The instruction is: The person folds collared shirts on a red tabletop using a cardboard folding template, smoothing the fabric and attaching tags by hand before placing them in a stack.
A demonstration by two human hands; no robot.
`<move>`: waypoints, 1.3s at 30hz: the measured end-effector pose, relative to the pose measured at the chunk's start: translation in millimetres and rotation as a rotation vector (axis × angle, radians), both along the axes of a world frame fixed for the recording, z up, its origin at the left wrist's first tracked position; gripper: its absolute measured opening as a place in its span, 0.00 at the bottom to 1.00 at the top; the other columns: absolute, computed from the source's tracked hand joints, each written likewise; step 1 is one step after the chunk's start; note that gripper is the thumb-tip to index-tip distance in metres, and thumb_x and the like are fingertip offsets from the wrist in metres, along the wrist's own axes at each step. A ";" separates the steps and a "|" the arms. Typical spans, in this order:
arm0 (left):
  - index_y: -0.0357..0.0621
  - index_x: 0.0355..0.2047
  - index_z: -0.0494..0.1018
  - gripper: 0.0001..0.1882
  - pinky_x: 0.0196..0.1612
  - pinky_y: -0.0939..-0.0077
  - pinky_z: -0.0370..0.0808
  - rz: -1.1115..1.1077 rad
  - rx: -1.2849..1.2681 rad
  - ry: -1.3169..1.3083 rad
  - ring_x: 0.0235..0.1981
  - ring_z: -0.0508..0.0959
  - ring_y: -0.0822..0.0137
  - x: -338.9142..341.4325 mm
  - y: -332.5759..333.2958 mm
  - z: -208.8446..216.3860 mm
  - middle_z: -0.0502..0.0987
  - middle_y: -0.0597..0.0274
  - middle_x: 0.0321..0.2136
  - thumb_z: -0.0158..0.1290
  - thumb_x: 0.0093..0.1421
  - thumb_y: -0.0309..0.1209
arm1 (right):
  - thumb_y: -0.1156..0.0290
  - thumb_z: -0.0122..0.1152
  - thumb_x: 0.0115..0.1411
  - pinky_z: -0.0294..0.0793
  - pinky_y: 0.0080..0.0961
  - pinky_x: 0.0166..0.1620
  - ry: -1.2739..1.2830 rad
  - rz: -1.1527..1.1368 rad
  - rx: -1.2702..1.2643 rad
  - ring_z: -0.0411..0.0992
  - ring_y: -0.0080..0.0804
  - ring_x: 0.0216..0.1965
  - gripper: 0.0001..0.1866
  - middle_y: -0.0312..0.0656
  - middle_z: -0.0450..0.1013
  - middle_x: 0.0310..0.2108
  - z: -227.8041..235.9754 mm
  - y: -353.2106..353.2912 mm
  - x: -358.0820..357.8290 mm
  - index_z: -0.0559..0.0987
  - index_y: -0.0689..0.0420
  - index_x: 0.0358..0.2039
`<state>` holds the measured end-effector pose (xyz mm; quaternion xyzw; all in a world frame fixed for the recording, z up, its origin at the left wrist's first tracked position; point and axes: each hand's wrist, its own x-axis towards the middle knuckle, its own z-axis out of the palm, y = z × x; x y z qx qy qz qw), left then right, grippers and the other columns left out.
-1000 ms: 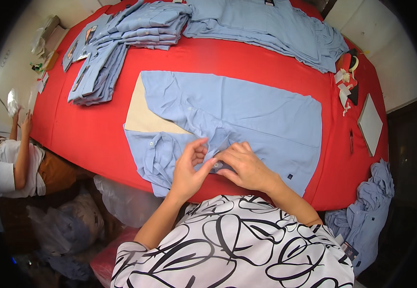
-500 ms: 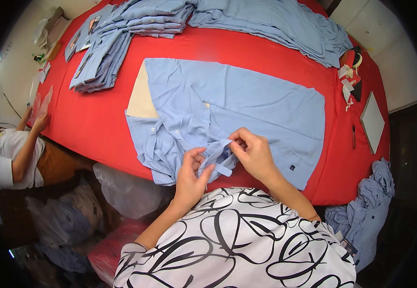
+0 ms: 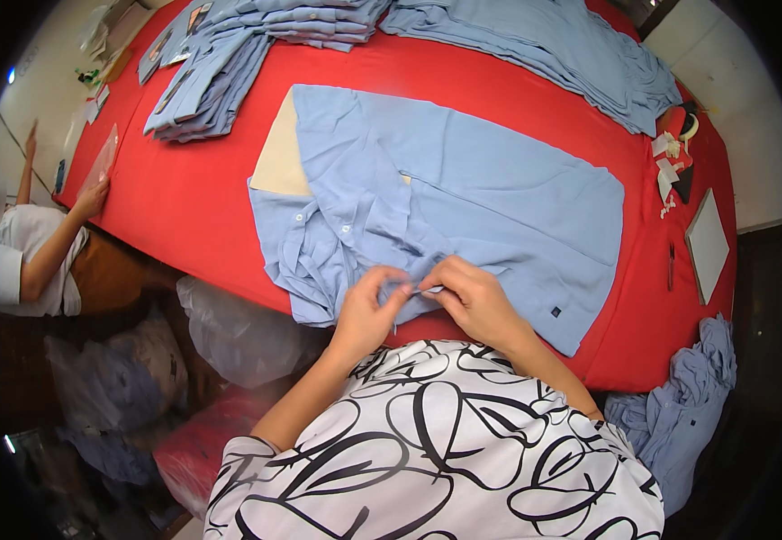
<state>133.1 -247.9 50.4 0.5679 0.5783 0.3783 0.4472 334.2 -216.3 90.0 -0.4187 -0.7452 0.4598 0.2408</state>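
A light blue shirt (image 3: 508,198) lies spread and partly folded on the red-covered table, its near left part bunched into creases with white buttons. At its near edge my left hand (image 3: 371,306) pinches the bunched cloth between thumb and fingers. Close beside it, nearly touching, my right hand (image 3: 467,292) pinches the same cloth, fingertips bent inward. The exact piece of fabric between the fingertips is partly hidden by my hands. A cream-coloured panel (image 3: 281,153) shows at the shirt's upper left. A small dark patch sits near its lower right corner.
Folded blue shirts (image 3: 215,90) stand stacked at the far left, with a flat pile of blue garments (image 3: 535,54) at the back. On the right lie a white board (image 3: 708,245) and a dark pen-like tool (image 3: 671,267). A co-worker (image 3: 35,256) holds clear plastic at the left edge.
My hands have drawn closer together, and the strip of cloth that stuck out between them is now mostly hidden. At the left, the co-worker has raised one arm.
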 end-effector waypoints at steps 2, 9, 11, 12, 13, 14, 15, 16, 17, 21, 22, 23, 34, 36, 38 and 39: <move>0.36 0.46 0.72 0.17 0.31 0.74 0.70 -0.194 0.192 0.133 0.22 0.69 0.67 -9.5 3.1 8.9 0.74 0.59 0.25 0.56 0.62 0.36 | 0.78 0.58 0.57 0.69 0.33 0.45 0.089 -0.012 0.196 0.70 0.42 0.42 0.08 0.43 0.72 0.39 6.1 5.5 -2.7 0.79 0.58 0.38; 0.36 0.47 0.71 0.21 0.32 0.65 0.73 0.299 0.063 0.258 0.26 0.77 0.57 -39.6 56.4 7.4 0.76 0.51 0.27 0.61 0.58 0.35 | 0.77 0.59 0.58 0.70 0.28 0.44 0.140 0.124 0.255 0.73 0.36 0.37 0.06 0.41 0.76 0.34 13.8 23.8 -12.3 0.80 0.58 0.37; 0.35 0.48 0.71 0.21 0.32 0.64 0.72 0.177 0.128 0.382 0.26 0.77 0.55 -38.3 63.0 8.1 0.76 0.50 0.26 0.62 0.57 0.33 | 0.76 0.58 0.60 0.70 0.24 0.41 0.228 0.028 0.015 0.73 0.31 0.35 0.06 0.41 0.75 0.33 21.9 20.9 -21.7 0.80 0.59 0.37; 0.36 0.48 0.70 0.20 0.28 0.71 0.71 0.152 0.024 0.351 0.23 0.76 0.65 -38.7 68.1 11.2 0.77 0.56 0.24 0.61 0.57 0.28 | 0.76 0.57 0.60 0.70 0.22 0.40 0.269 -0.033 -0.100 0.73 0.29 0.35 0.06 0.40 0.75 0.33 24.4 21.6 -24.0 0.80 0.59 0.37; 0.36 0.48 0.70 0.19 0.27 0.74 0.70 0.180 0.000 0.211 0.23 0.75 0.69 -37.8 70.5 15.3 0.76 0.59 0.23 0.60 0.57 0.27 | 0.76 0.57 0.60 0.70 0.21 0.39 0.352 -0.107 -0.165 0.73 0.29 0.34 0.06 0.41 0.75 0.33 23.6 24.0 -25.3 0.79 0.60 0.37; 0.36 0.48 0.70 0.18 0.26 0.78 0.68 0.204 -0.026 0.070 0.23 0.74 0.74 -36.1 70.2 21.4 0.75 0.62 0.22 0.60 0.58 0.25 | 0.76 0.56 0.61 0.69 0.20 0.38 0.437 -0.180 -0.229 0.72 0.28 0.33 0.06 0.41 0.74 0.32 20.2 27.3 -26.2 0.79 0.61 0.38; 0.37 0.47 0.71 0.17 0.25 0.81 0.67 0.232 -0.052 -0.068 0.23 0.73 0.79 -35.6 68.4 27.5 0.74 0.65 0.22 0.59 0.58 0.24 | 0.76 0.56 0.61 0.69 0.19 0.37 0.525 -0.246 -0.294 0.72 0.27 0.33 0.07 0.41 0.74 0.32 16.2 31.5 -27.5 0.79 0.61 0.38; 0.37 0.47 0.71 0.16 0.25 0.87 0.64 0.292 0.014 -0.231 0.26 0.71 0.86 -29.0 67.2 31.4 0.73 0.68 0.26 0.57 0.58 0.21 | 0.76 0.56 0.61 0.69 0.19 0.38 0.464 -0.268 -0.137 0.71 0.29 0.31 0.09 0.43 0.74 0.31 13.5 39.2 -28.8 0.78 0.62 0.41; 0.37 0.47 0.71 0.15 0.26 0.87 0.64 0.289 0.058 -0.284 0.27 0.71 0.85 -25.0 69.1 33.2 0.74 0.67 0.28 0.57 0.59 0.21 | 0.76 0.56 0.60 0.70 0.20 0.38 0.397 -0.255 -0.067 0.72 0.30 0.31 0.09 0.44 0.74 0.31 14.4 47.2 -28.8 0.78 0.62 0.41; 0.35 0.46 0.71 0.13 0.30 0.88 0.67 0.232 0.131 -0.421 0.30 0.74 0.82 -15.8 79.8 41.2 0.75 0.64 0.35 0.55 0.60 0.19 | 0.75 0.59 0.60 0.72 0.20 0.38 0.286 -0.259 0.017 0.74 0.26 0.33 0.10 0.42 0.76 0.31 24.6 71.5 -45.8 0.79 0.63 0.41; 0.34 0.46 0.71 0.13 0.31 0.89 0.68 0.211 0.126 -0.438 0.31 0.74 0.81 -13.8 82.5 43.4 0.75 0.63 0.36 0.54 0.60 0.18 | 0.76 0.59 0.60 0.73 0.19 0.39 0.297 -0.270 -0.010 0.75 0.23 0.34 0.10 0.40 0.76 0.31 26.1 75.8 -50.9 0.79 0.63 0.41; 0.34 0.45 0.72 0.12 0.32 0.88 0.69 0.208 0.136 -0.436 0.31 0.74 0.81 -11.0 85.4 45.5 0.75 0.63 0.36 0.54 0.60 0.18 | 0.75 0.60 0.60 0.73 0.20 0.38 0.277 -0.280 0.003 0.75 0.23 0.33 0.09 0.41 0.77 0.31 26.0 80.8 -52.9 0.80 0.63 0.41; 0.32 0.42 0.76 0.10 0.33 0.87 0.70 0.184 0.029 -0.386 0.29 0.74 0.81 -17.8 95.4 39.8 0.78 0.66 0.30 0.56 0.62 0.25 | 0.71 0.64 0.56 0.75 0.28 0.32 0.226 -0.303 0.047 0.78 0.33 0.27 0.11 0.49 0.79 0.27 11.1 92.5 -56.4 0.79 0.66 0.36; 0.32 0.41 0.76 0.10 0.32 0.87 0.69 0.177 0.005 -0.344 0.28 0.73 0.81 -18.5 96.0 39.0 0.78 0.67 0.29 0.56 0.62 0.25 | 0.71 0.64 0.56 0.73 0.26 0.30 0.229 -0.306 -0.054 0.76 0.30 0.25 0.10 0.48 0.78 0.26 7.8 94.7 -54.5 0.80 0.66 0.34; 0.32 0.40 0.76 0.09 0.31 0.87 0.69 0.173 -0.003 -0.321 0.27 0.72 0.82 -18.3 95.5 39.2 0.78 0.68 0.28 0.56 0.62 0.25 | 0.71 0.64 0.56 0.72 0.25 0.29 0.241 -0.315 -0.119 0.74 0.28 0.24 0.10 0.47 0.78 0.25 4.1 96.1 -53.5 0.80 0.66 0.34; 0.32 0.40 0.77 0.09 0.30 0.88 0.68 0.175 0.003 -0.320 0.26 0.72 0.82 -17.4 95.1 39.4 0.78 0.68 0.27 0.56 0.62 0.25 | 0.71 0.64 0.56 0.72 0.25 0.29 0.250 -0.319 -0.132 0.73 0.27 0.23 0.10 0.46 0.78 0.25 2.8 96.9 -53.7 0.80 0.66 0.34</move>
